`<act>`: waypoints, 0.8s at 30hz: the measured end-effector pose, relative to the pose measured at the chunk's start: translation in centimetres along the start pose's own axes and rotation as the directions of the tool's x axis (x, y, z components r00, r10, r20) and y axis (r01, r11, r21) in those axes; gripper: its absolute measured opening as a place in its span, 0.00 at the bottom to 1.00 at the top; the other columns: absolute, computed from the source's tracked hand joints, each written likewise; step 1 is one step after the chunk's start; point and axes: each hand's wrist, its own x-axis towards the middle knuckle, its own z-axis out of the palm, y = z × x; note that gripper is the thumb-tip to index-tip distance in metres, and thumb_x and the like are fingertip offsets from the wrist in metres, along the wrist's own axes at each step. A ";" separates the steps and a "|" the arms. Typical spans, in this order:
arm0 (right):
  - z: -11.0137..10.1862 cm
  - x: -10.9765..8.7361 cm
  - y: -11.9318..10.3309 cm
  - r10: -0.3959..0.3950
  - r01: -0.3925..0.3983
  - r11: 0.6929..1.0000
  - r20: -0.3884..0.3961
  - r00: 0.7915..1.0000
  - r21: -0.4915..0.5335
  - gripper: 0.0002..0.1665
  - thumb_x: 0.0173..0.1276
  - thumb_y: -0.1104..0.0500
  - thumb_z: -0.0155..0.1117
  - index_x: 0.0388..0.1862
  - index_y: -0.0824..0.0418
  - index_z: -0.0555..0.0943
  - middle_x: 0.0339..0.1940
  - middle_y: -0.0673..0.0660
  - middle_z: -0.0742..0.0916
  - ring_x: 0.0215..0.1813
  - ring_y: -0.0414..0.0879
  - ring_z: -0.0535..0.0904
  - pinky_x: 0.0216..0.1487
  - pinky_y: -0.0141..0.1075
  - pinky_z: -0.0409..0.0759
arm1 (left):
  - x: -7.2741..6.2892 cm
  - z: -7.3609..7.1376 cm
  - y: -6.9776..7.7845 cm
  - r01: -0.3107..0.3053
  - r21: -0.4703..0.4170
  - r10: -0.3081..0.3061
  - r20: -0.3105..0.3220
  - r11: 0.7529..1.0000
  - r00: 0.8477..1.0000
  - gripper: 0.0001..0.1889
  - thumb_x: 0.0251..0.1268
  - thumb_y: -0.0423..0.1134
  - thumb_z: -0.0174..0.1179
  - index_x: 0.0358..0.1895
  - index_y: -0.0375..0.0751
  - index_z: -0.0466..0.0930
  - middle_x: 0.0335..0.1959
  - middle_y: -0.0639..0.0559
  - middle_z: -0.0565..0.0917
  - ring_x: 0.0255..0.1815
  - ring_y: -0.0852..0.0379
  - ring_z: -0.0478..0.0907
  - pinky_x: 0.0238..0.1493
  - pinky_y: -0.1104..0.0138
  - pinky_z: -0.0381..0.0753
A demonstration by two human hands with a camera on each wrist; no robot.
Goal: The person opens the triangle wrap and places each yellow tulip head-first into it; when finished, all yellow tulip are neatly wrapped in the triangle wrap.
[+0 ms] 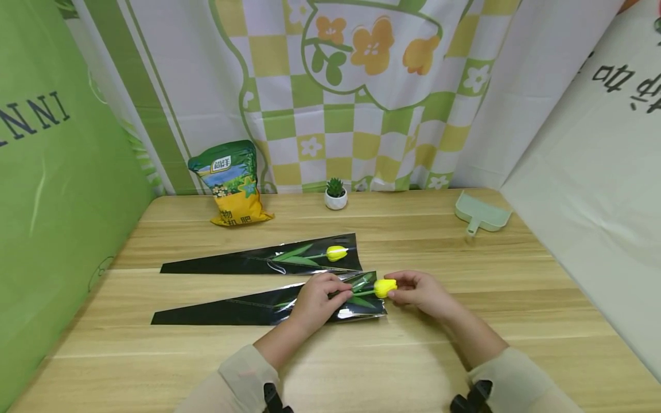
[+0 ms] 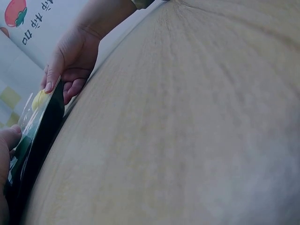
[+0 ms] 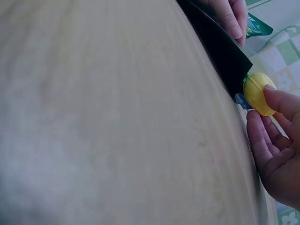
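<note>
A yellow tulip (image 1: pixel 385 288) with a green stem lies partly inside a black-backed, clear-fronted flower sleeve (image 1: pixel 222 310), its bloom at the wide right end. My right hand (image 1: pixel 424 293) pinches the bloom between thumb and fingers, as the right wrist view also shows. My left hand (image 1: pixel 319 301) lies over the sleeve, thumb and fingers gripping it around the stem; how much of the stem they catch is hidden. Behind it lies a second sleeve (image 1: pixel 222 261) holding another yellow tulip (image 1: pixel 337 253), untouched by either hand.
At the back left stands a green and yellow bag (image 1: pixel 232 186). A small potted succulent (image 1: pixel 335 196) is at the back middle, and a pale green dustpan (image 1: pixel 481 213) lies at the back right. Printed curtains hang around the wooden table (image 1: pixel 413 367).
</note>
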 end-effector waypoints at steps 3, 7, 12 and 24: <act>0.3 0.2 -0.1 0.006 -0.006 1.000 0.011 1.000 -0.016 0.30 0.62 0.61 0.71 0.61 0.72 0.75 0.46 0.62 0.84 0.42 0.43 0.81 0.44 0.31 0.85 | 0.0 0.0 0.0 0.007 -0.007 -0.007 0.001 1.000 1.000 0.07 0.59 0.41 0.69 0.39 0.45 0.90 0.35 0.54 0.86 0.41 0.56 0.81 0.46 0.64 0.80; 0.7 0.5 -0.3 -0.024 0.026 0.998 0.032 0.999 -0.052 0.30 0.62 0.60 0.71 0.60 0.73 0.75 0.47 0.64 0.85 0.43 0.43 0.81 0.45 0.31 0.85 | 0.0 0.1 -0.1 0.002 -0.008 -0.002 -0.009 1.000 1.000 0.07 0.59 0.41 0.69 0.38 0.45 0.90 0.35 0.54 0.86 0.41 0.57 0.81 0.46 0.65 0.80; 0.9 1.0 -0.4 -0.055 0.059 0.996 0.062 0.997 -0.066 0.28 0.63 0.61 0.70 0.58 0.74 0.76 0.46 0.64 0.86 0.44 0.42 0.82 0.45 0.30 0.85 | 0.0 0.1 -0.1 0.003 -0.001 -0.003 -0.012 1.000 1.000 0.06 0.59 0.41 0.69 0.38 0.46 0.90 0.34 0.55 0.86 0.41 0.57 0.80 0.45 0.65 0.80; 1.3 1.3 -1.0 -0.066 0.084 0.989 0.148 0.987 -0.119 0.26 0.66 0.61 0.67 0.60 0.73 0.77 0.52 0.67 0.86 0.48 0.42 0.83 0.48 0.29 0.84 | 0.1 0.0 0.3 -0.005 0.004 0.005 -0.021 1.000 1.000 0.07 0.58 0.41 0.70 0.38 0.46 0.90 0.34 0.55 0.85 0.39 0.58 0.80 0.43 0.66 0.80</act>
